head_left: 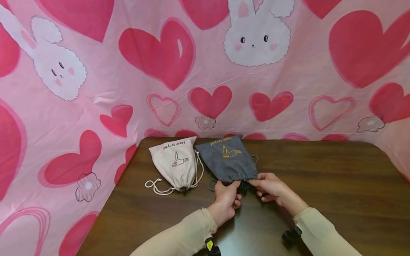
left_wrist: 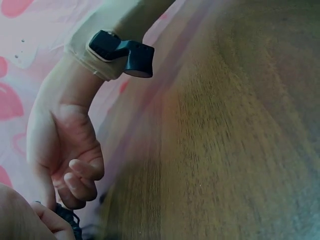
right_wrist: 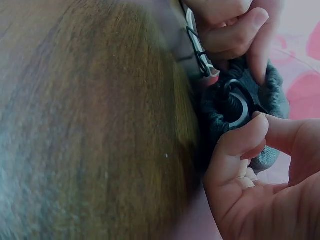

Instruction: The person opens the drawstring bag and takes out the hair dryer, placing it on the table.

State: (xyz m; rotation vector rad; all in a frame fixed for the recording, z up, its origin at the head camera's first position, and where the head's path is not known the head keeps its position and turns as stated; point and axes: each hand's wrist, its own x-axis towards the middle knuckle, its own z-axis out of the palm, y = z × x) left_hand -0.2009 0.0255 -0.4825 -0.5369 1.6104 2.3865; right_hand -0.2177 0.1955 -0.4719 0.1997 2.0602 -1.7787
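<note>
A dark grey drawstring bag (head_left: 225,156), printed "Hair Dryer" in yellow, lies on the table with its gathered mouth toward me. My left hand (head_left: 228,200) pinches the left side of that mouth. On its right side, my right hand (head_left: 274,189) pinches the rim between thumb and forefinger. The right wrist view shows the mouth spread apart, with a black coiled cord (right_wrist: 233,106) inside. What else the bag holds is hidden. In the left wrist view, the right hand (left_wrist: 72,155) has its other fingers curled in, and only part of the left hand (left_wrist: 20,217) shows.
Left of the grey bag lies a white drawstring bag (head_left: 174,164) with a dryer print. Its white cord (head_left: 159,188) loops out on the wood table (head_left: 339,181). A pink cloth (head_left: 208,71) with hearts and rabbits hangs behind the table and along its sides.
</note>
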